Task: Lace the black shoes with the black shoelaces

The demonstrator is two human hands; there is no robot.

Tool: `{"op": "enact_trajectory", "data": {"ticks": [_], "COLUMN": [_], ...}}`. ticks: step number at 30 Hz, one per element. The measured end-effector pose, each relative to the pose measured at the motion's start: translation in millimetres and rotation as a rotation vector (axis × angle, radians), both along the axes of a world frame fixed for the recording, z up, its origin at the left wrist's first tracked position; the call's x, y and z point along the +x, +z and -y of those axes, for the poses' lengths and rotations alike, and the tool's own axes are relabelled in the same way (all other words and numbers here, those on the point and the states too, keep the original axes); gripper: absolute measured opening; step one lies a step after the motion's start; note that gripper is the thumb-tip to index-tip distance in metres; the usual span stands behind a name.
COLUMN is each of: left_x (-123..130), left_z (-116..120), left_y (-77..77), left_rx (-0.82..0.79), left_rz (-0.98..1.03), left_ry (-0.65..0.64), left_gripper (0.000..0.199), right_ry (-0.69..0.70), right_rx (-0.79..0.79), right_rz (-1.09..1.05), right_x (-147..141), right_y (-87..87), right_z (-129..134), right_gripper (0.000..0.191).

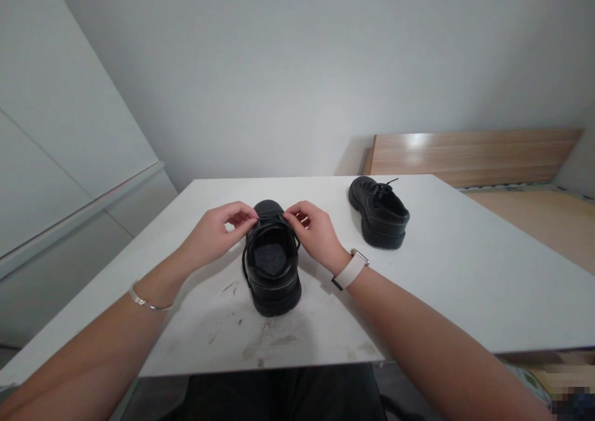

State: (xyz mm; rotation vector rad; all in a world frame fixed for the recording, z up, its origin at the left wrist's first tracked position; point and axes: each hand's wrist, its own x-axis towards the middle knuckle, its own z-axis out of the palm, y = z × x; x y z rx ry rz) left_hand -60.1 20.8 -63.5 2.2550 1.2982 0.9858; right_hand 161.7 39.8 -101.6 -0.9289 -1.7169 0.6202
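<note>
A black lace-up shoe (274, 291) stands upright on the white table, its heel toward me and its toe pointing away. My left hand (225, 226) pinches the black shoelace (245, 253) at the left of the shoe's lacing, thumb and forefinger together. On the other side, my right hand (313, 229) pinches the lace at the right edge of the lacing. Loops of lace hang down both sides of the opening. A second black shoe (381, 216) sits farther back to the right, its lace tied in a bow, with neither hand on it.
The white table (446, 284) carries dark smudges near its front edge. Behind it rises a plain grey wall (279, 86). A wooden headboard (465, 154) and bed base stand at the right. White cabinet panels (56, 129) are at the left.
</note>
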Motion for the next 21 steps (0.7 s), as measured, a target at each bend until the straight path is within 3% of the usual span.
{"op": "enact_trajectory", "data": {"ticks": [7,14,18,21], "left_x": [2.8,5.5,0.5,-1.2], "left_z": [-1.0,1.1,-2.1,-3.1], "left_y": [-5.6,-4.5,-2.8,-2.2], "left_rx": [0.115,-0.061,-0.162,-0.151], "left_rz": [-0.104,0.161,0.085,0.06], "left_ry": [0.066,0.009,-0.045,-0.061], "left_gripper": [0.016,0.023,0.027,0.026], "right_ry": [-0.046,-0.007,0.067,0.121], "right_rx": [0.0,-0.017,-0.08,-0.096], "right_rz": [0.053,-0.081,-0.125,-0.084], "right_x": [-2.0,-3.3,-0.7,0.7], "right_y": [-0.9,-2.3,-2.5,-3.4], "right_z": [3.0,2.6,-3.0,-5.4], "right_gripper": [0.014,0.015,0.02,0.02]}}
